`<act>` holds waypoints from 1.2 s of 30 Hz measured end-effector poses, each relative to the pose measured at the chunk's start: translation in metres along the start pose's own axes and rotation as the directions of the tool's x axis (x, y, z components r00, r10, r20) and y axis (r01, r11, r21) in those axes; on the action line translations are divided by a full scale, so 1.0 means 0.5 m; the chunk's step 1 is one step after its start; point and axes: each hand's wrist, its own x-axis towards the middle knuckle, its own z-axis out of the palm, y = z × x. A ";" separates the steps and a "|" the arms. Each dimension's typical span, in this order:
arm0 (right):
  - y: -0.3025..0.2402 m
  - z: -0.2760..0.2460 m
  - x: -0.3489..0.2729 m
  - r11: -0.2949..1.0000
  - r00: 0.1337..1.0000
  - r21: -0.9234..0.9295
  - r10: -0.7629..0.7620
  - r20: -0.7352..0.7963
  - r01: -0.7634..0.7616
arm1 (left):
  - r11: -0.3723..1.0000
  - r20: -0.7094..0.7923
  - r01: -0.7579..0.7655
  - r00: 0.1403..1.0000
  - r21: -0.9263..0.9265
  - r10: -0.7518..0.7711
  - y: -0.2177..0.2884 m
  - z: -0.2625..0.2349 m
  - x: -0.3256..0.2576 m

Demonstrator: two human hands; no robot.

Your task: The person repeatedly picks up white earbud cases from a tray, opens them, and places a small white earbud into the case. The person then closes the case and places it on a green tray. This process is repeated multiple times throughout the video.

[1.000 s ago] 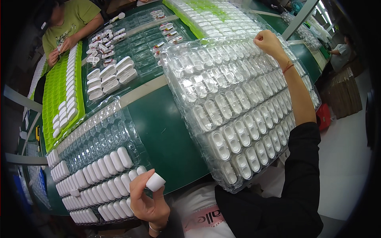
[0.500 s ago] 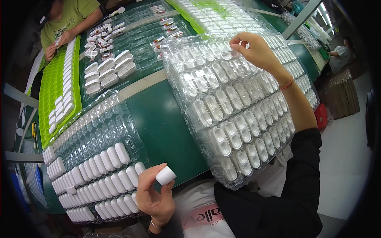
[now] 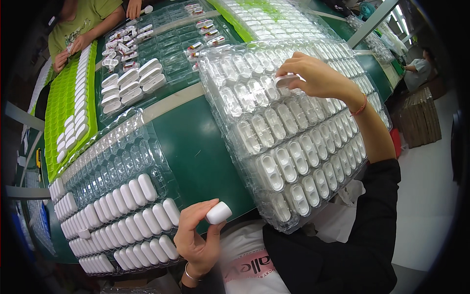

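The left hand [image 3: 198, 240] pinches a white oval cap [image 3: 219, 212] just below the green conveyor belt [image 3: 196, 147]; the right hand [image 3: 313, 76] pinches a white inner piece [image 3: 286, 80] over the clear blister tray [image 3: 289, 142] on that belt; seating should stay square.

2 hands [image 3: 198, 240], 2 held white cases [image 3: 219, 212].

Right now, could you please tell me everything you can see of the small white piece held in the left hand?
The small white piece is a rounded, capsule-like block of smooth, matt white plastic, with no visible markings. The left hand pinches it between thumb and fingertips, tilted, above the near edge of the green table. It hangs just right of the clear blister tray that holds rows of similar white pieces, and touches nothing but the fingers. Its underside is hidden.
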 end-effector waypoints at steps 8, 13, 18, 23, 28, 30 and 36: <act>-0.097 0.008 0.011 0.692 0.980 0.722 0.151 -0.128 -0.013 | 0.914 -0.108 0.253 0.948 -0.317 -0.300 0.009 0.006 0.007; -0.260 0.066 0.023 0.335 0.994 0.939 -0.057 0.097 -0.072 | 0.795 0.094 0.298 0.951 -0.529 -0.294 -0.006 -0.016 0.012; -0.334 0.113 0.019 0.393 0.975 0.914 -0.222 -0.010 0.099 | 0.813 -0.088 0.178 0.959 -0.555 -0.270 -0.009 -0.017 0.020; -0.352 0.125 0.019 0.397 0.969 0.905 -0.238 -0.061 0.154 | 0.828 -0.089 0.136 0.972 -0.544 -0.219 -0.029 -0.022 0.012; -0.352 0.140 0.017 0.422 0.975 0.893 -0.210 -0.070 0.155 | 0.832 -0.066 0.161 0.971 -0.531 -0.230 -0.032 -0.022 0.011; -0.351 0.140 0.017 0.424 0.973 0.888 -0.214 -0.090 0.175 | 0.828 -0.056 0.176 0.969 -0.533 -0.242 -0.030 -0.023 0.011; -0.343 0.140 0.018 0.461 0.967 0.866 -0.237 -0.093 0.196 | 0.796 -0.016 0.209 0.964 -0.568 -0.264 -0.027 -0.024 0.010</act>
